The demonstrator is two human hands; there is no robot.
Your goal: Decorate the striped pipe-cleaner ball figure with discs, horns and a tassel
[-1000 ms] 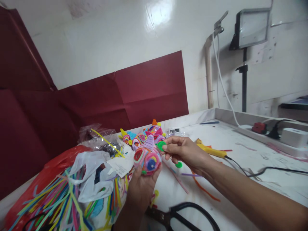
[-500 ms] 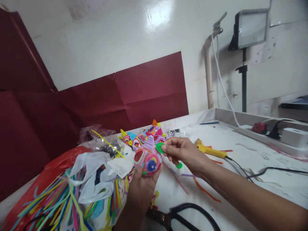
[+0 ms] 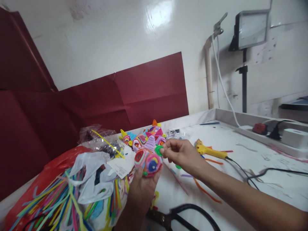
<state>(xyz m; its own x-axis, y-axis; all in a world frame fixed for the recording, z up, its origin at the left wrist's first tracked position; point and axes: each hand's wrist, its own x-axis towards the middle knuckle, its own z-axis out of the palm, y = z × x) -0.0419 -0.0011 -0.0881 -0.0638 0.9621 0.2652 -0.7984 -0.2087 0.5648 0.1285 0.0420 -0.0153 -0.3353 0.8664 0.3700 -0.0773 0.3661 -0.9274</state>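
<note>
My left hand (image 3: 142, 189) is closed around the underside of a round, multicoloured pipe-cleaner figure (image 3: 148, 162). Coloured coils cover it, with a blue spot at the front and a lilac pointed piece on top. Between thumb and fingertips, my right hand (image 3: 178, 152) pinches a green coiled disc (image 3: 158, 150) against the figure's upper right side. Whether the disc is fixed there I cannot tell. Just behind stand several similar colourful figures (image 3: 139, 140). Another green disc (image 3: 178, 166) lies on the table, partly hidden beneath my right hand.
A yellow glue gun (image 3: 211, 152) lies right of my hands, its black cord trailing away. Black-handled scissors (image 3: 190, 210) sit at the front. Pipe cleaners (image 3: 55, 199) and a white plastic bag (image 3: 90, 160) fill the left. A power strip (image 3: 269, 139) runs along the right edge.
My right hand has shifted slightly left and down, bringing the green disc closer against the figure. The left hand holds the figure in nearly the same place.
</note>
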